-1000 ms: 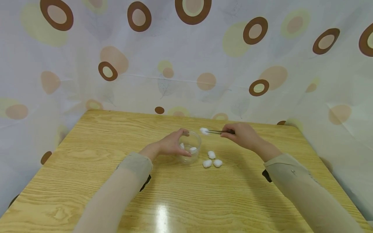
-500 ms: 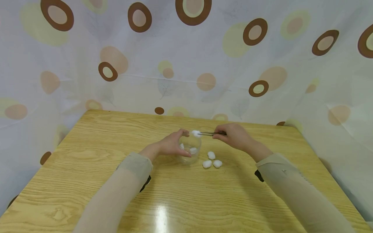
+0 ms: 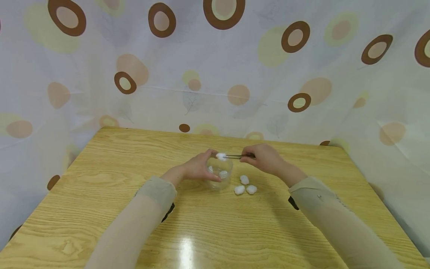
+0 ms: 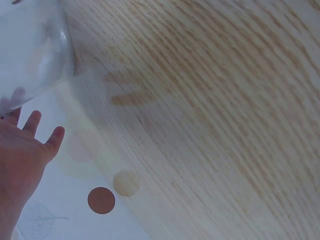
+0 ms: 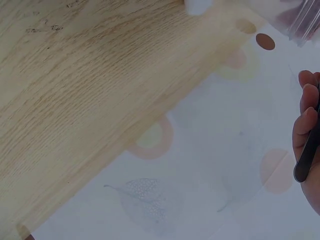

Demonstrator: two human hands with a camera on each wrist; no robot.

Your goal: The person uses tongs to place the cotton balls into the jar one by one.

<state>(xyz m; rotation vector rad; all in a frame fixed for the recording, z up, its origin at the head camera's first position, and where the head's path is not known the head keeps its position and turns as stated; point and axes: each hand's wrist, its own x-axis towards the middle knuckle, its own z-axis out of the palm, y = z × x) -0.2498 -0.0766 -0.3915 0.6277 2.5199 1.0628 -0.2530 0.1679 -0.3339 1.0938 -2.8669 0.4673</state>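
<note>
My left hand [image 3: 199, 167] grips a clear plastic jar [image 3: 226, 181] from its left side, thumb toward me and fingers round the back. Through its wall show a few white cotton balls [image 3: 223, 174]. Tweezers [image 3: 233, 157] are pinched in my right hand [image 3: 263, 157], and their tips hold a cotton ball [image 3: 221, 156] over the jar's mouth. In the left wrist view the jar [image 4: 35, 55] appears at the upper left, by the fingers. The dark tweezer end [image 5: 303, 167] pokes out of my right hand in the right wrist view.
Three loose cotton balls [image 3: 244, 180] lie on the wooden table [image 3: 215, 228], just right of the jar. A patterned cloth [image 3: 215, 108] hangs behind the table and along both its sides.
My right hand has moved left, carrying the cotton ball in the tweezers from right of the jar to over its mouth. The left hand and jar have stayed in place.
</note>
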